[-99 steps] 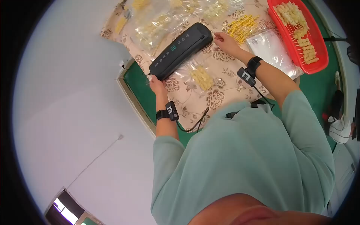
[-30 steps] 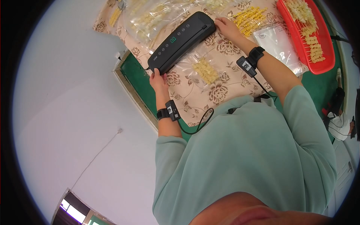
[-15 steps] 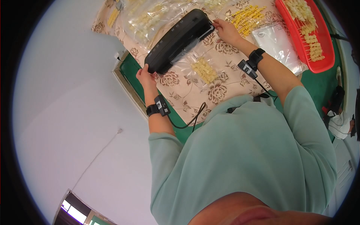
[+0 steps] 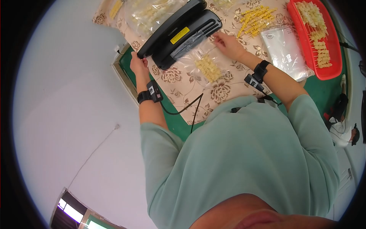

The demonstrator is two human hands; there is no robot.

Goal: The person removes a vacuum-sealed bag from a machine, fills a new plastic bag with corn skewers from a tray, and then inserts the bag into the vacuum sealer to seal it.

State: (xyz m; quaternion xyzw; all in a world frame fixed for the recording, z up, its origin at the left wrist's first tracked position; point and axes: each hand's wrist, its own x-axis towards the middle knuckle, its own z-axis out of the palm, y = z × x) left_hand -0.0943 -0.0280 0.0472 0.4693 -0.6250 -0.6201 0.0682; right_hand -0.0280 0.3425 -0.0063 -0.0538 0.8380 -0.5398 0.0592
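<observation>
A black vacuum sealer (image 4: 192, 28) lies on the cloth with its lid (image 4: 167, 26) raised. My left hand (image 4: 139, 64) is closed on the lid's left end. Across the sealer's front lies the mouth of a clear plastic bag (image 4: 187, 45), with several pale yellow skewered pieces (image 4: 208, 68) inside the bag. My right hand (image 4: 230, 45) is beside the sealer's right end, by the bag's upper right corner. Its fingers are drawn together, and what they pinch, if anything, is too small to make out.
Yellow skewers (image 4: 255, 19) lie behind my right hand. Flat clear bags (image 4: 284, 51) are stacked beside a red basket (image 4: 335, 57) of skewers. More filled bags (image 4: 148, 17) lie behind the sealer. A person (image 4: 339, 128) is at the far right.
The sealer's lid has opened, showing its inside and a yellow label. My left hand moved up and left with the lid; my right hand left the sealer's end and came down near the bag.
</observation>
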